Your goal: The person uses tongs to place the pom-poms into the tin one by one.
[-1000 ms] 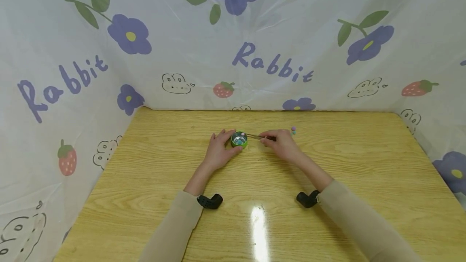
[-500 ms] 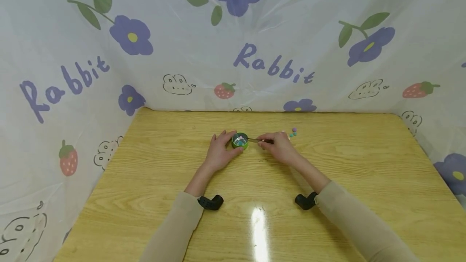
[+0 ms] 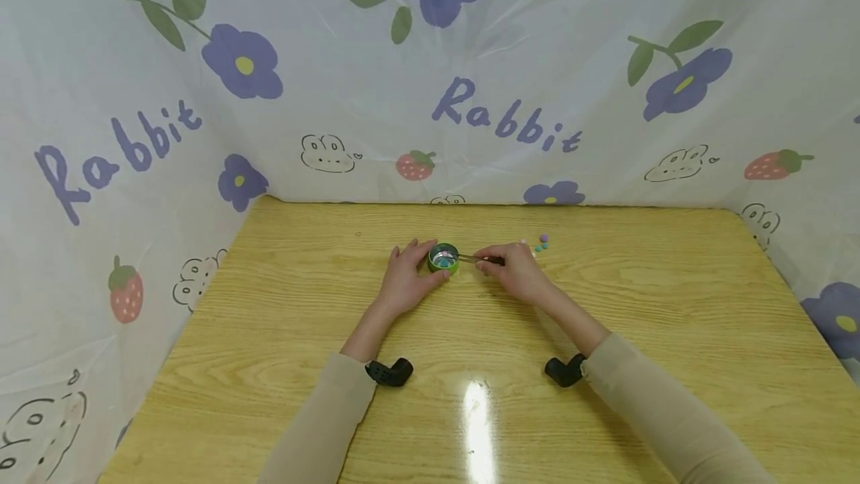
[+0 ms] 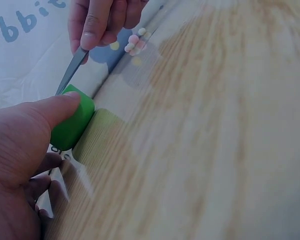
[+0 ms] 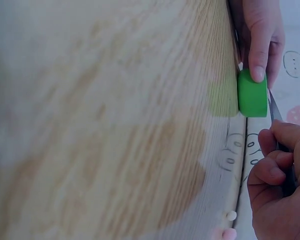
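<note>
A small round green tin with a shiny metallic inside stands on the wooden table, holding a few small blue and pink balls. My left hand grips it from the left, its thumb pressed to the green side. Tweezers are pinched between thumb and fingers of my right hand, to the right of the tin. Their tips reach over the rim into the tin; whether they touch a ball is too small to tell. In the right wrist view the tin hides the tips.
Several small balls, among them a purple ball and a teal ball, lie just beyond my right hand. A flower-printed cloth rises behind the table. Black devices sit on both wrists, such as the right one.
A pale pink ball at the tweezer tips over the tin's far rim has gone down inside the tin. My right hand has shifted slightly left and nearer, exposing more loose balls.
</note>
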A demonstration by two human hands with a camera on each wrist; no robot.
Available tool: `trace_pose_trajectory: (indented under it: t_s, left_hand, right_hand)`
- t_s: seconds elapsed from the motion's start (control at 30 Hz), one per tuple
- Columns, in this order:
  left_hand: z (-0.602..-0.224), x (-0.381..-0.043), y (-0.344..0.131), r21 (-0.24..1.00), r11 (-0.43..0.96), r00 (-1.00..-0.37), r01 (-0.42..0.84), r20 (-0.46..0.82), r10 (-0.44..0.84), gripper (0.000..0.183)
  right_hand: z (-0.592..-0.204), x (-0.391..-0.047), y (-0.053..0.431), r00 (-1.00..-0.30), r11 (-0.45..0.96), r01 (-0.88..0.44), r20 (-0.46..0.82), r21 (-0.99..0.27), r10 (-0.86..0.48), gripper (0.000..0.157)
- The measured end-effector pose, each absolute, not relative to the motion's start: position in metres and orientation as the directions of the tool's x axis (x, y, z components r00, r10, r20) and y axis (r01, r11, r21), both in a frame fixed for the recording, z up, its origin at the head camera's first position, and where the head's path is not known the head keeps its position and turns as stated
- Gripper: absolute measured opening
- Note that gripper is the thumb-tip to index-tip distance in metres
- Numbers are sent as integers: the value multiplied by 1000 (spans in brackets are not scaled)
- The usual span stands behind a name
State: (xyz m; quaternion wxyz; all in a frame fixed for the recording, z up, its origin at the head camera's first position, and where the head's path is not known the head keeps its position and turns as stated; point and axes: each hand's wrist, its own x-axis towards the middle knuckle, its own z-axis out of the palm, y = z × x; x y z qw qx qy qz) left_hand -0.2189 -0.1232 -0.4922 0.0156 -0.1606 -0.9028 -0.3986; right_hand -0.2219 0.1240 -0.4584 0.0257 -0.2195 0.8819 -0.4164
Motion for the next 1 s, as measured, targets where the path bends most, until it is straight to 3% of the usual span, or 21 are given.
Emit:
trace_pose_trajectory:
  t_s: [0.63, 1.0]
  left_hand:
    - [-492, -219, -123, 711, 630, -945, 311, 160, 285, 66]
    - [-491, -218, -123, 716, 624, -943, 315, 162, 290, 66]
  right_hand:
    - [-466, -219, 134, -933, 550, -297, 115, -781, -341, 23]
    - [-462, -218, 169, -938, 564, -317, 166, -762, -303, 21]
